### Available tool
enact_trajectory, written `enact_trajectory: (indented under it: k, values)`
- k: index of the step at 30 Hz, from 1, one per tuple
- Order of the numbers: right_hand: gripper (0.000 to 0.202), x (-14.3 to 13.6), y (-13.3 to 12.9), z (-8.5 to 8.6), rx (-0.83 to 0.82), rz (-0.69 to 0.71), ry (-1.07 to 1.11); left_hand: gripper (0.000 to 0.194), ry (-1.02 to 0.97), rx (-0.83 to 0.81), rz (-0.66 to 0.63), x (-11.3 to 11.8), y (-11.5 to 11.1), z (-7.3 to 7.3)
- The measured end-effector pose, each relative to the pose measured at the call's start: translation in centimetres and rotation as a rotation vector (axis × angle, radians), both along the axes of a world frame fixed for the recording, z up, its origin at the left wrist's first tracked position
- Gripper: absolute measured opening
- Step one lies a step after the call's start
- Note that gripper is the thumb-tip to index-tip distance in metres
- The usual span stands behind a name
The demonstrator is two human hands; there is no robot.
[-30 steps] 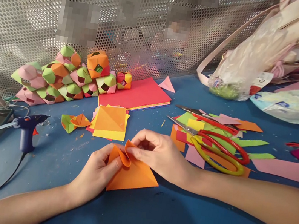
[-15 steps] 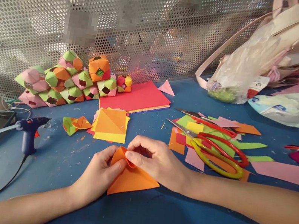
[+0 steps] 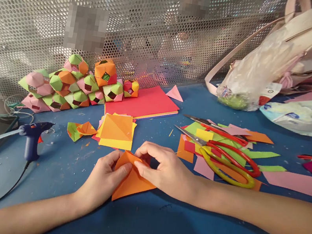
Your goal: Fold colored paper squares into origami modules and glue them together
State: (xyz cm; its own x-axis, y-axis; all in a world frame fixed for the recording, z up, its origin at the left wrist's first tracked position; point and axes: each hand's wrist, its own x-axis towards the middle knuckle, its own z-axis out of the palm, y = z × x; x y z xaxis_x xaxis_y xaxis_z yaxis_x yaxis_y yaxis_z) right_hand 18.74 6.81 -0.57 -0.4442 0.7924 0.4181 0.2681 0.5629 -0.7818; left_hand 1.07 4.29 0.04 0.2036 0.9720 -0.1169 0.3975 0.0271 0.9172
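Note:
An orange sheet of paper (image 3: 132, 185), partly folded, is held low over the blue table between my hands. My left hand (image 3: 108, 179) pinches its left side, thumb on top and fingers behind. My right hand (image 3: 162, 170) grips the upper right part, with the thumb on the front near the top corner; its other fingertips are partly hidden behind the paper. Just beyond lies a stack of orange and yellow squares (image 3: 117, 130). A small green and orange folded piece (image 3: 81, 130) rests left of that stack.
Folded paper balls (image 3: 80, 82) are piled beside red sheets (image 3: 146, 101). A blue glue gun (image 3: 32, 140) stands left. Scissors (image 3: 226, 160) lie on paper scraps to the right. A bag (image 3: 300, 41) and perforated metal panel (image 3: 147, 23) are behind.
The orange paper's curled upper part now looks flatter, and its right corner has gone under my right hand. My right thumb has shifted slightly right. The view has moved slightly.

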Motion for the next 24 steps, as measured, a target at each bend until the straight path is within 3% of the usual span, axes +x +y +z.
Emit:
enact_trajectory:
  k: [11, 16, 24]
  values:
    - [0.004, 0.2, 0.6, 0.2, -0.159, 0.025, -0.037, 0.020, 0.100, 0.006, -0.123, 0.0, 0.5, 0.9]
    - [0.005, 0.3, 0.6, -0.2, -0.021, 0.052, -0.023, 0.023, 0.114, -0.007, -0.150, -0.3, 0.8, 1.1]
    - [0.017, 0.8, 1.0, -0.4, 0.220, 0.222, 0.012, 0.024, 0.003, -0.096, -0.154, -0.7, 1.0, 0.9]
